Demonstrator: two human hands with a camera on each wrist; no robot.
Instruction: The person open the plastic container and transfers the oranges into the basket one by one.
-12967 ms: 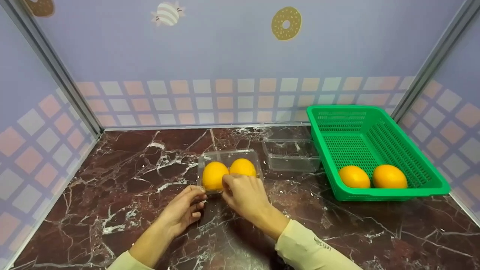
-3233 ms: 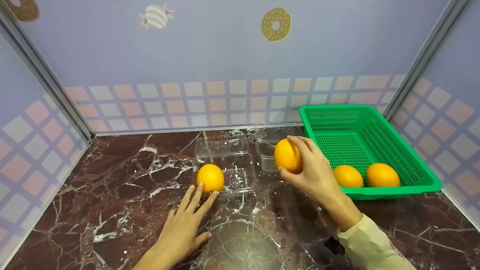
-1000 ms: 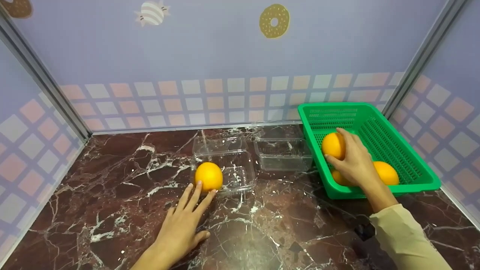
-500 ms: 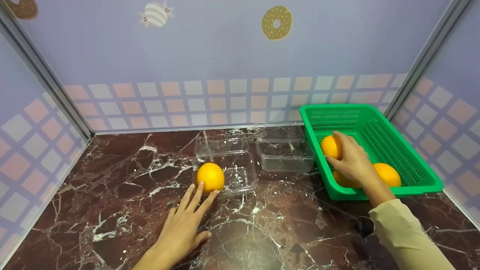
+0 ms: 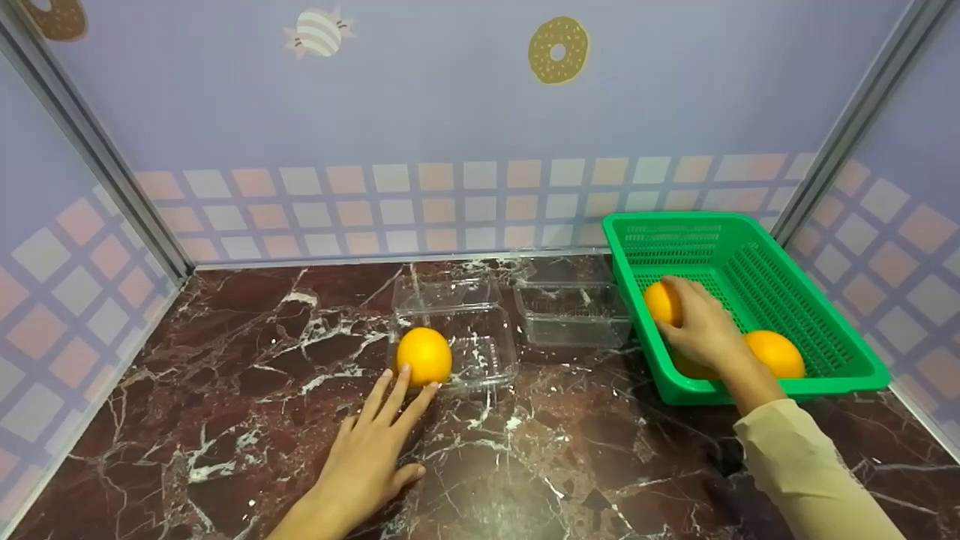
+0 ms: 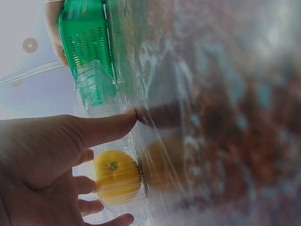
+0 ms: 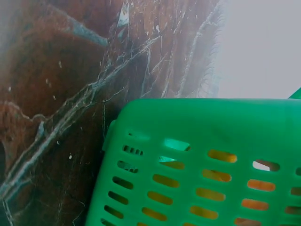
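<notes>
In the head view, a clear plastic clamshell box [image 5: 486, 364] lies with its lid folded back, one orange [image 5: 424, 357] in its left half. My left hand [image 5: 367, 450] has its fingers spread, the tips at the box's front edge by that orange. Inside the green basket [image 5: 832, 387], my right hand [image 5: 703, 327] grips another orange [image 5: 661, 303] near the left wall. Two more oranges are at the basket's front; one [image 5: 777, 354] shows plainly, the other is mostly behind my hand. In the right wrist view the basket wall [image 7: 197, 117] hides the hand.
A second clear plastic box [image 5: 576, 331] stands between the first box and the basket, also with its lid back. Patterned wall panels [image 5: 450, 112] enclose the dark marbled table [image 5: 247, 360] at the back and both sides.
Earlier, two oranges sat in the box. My right hand carried one rightward into the basket and has just lowered it a little. The left hand has stayed by the remaining orange.
</notes>
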